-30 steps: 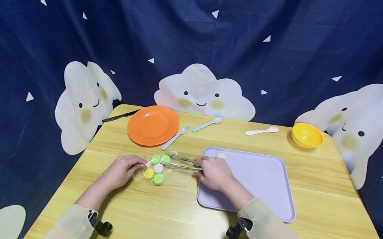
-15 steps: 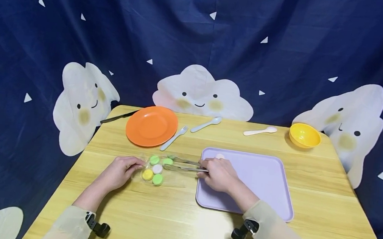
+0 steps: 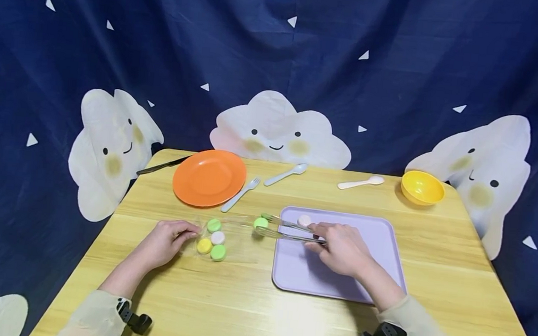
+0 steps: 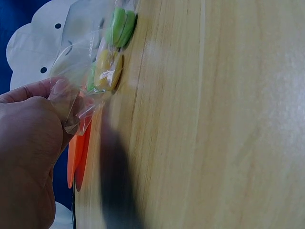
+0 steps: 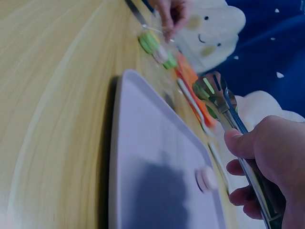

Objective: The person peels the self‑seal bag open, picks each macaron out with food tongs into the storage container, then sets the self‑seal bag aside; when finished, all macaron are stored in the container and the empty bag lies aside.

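Observation:
My left hand (image 3: 164, 241) pinches the near end of a clear plastic bag (image 4: 64, 102) lying on the table. Inside it sit a yellow macaron (image 3: 204, 245), a whitish one and two green macarons (image 3: 218, 252). My right hand (image 3: 341, 249) holds metal tongs (image 3: 291, 238) over the left part of the lilac tray (image 3: 336, 283). Between the tong tips is another green macaron (image 3: 260, 223), held up off the table just left of the tray. A pale pink macaron (image 3: 304, 221) lies at the tray's back left, partly behind the tongs in the head view.
Behind the bag stand an orange plate (image 3: 209, 179), a black knife (image 3: 161, 165) and a pale blue fork (image 3: 240, 195). A blue spoon (image 3: 285, 175), a pinkish spoon (image 3: 361, 183) and a yellow bowl (image 3: 422, 188) line the back. A curtain (image 3: 280, 41) hangs behind the table.
My right hand has moved right with the tongs, drawing a green macaron out of the bag. The left hand keeps its pinch on the bag. The pale pink macaron is now more visible.

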`<action>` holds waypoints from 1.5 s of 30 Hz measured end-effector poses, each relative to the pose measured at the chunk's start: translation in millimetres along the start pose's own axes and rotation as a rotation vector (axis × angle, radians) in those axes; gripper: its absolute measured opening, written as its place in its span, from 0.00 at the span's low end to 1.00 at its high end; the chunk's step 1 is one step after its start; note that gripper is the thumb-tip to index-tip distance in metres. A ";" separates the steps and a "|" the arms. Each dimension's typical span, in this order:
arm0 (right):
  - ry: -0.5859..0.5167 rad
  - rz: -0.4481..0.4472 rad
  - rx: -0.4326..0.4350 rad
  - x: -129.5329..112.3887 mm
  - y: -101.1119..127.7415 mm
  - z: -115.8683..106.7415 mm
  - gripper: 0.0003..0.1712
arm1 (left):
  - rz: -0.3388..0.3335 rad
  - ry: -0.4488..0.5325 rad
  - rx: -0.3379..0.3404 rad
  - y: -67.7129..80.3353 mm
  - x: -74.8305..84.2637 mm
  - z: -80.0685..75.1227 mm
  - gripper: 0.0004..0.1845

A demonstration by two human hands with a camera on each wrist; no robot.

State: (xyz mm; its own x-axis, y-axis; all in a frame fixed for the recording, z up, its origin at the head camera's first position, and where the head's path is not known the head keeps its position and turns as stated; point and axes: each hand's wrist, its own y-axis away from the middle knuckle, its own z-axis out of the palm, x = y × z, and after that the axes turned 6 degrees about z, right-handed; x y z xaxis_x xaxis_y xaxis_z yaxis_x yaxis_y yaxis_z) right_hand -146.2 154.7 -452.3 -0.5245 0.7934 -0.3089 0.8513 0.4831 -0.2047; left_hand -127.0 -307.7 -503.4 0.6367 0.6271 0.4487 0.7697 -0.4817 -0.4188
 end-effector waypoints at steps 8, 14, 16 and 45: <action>-0.032 0.004 0.087 34.9 27.0 -27.9 0.14 | 0.019 -0.013 0.012 0.6 -1.1 0.1 0.12; -0.052 0.082 0.084 63.3 51.7 -47.0 0.12 | 0.021 -0.014 0.014 -3.0 0.4 2.4 0.13; -0.029 0.112 0.087 71.5 58.8 -50.4 0.13 | 0.019 -0.013 0.014 -3.3 0.6 2.4 0.13; 0.004 0.176 0.095 93.8 76.0 -38.1 0.20 | -0.009 -0.001 0.011 -4.2 2.1 4.7 0.11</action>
State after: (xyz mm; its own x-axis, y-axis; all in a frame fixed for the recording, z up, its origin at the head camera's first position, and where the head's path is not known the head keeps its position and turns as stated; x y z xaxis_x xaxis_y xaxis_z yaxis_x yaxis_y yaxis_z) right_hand -130.3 279.9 -461.5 -0.3676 0.8639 -0.3444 0.9247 0.3000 -0.2344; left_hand -129.1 -301.5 -504.4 0.6300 0.6316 0.4519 0.7746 -0.4696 -0.4236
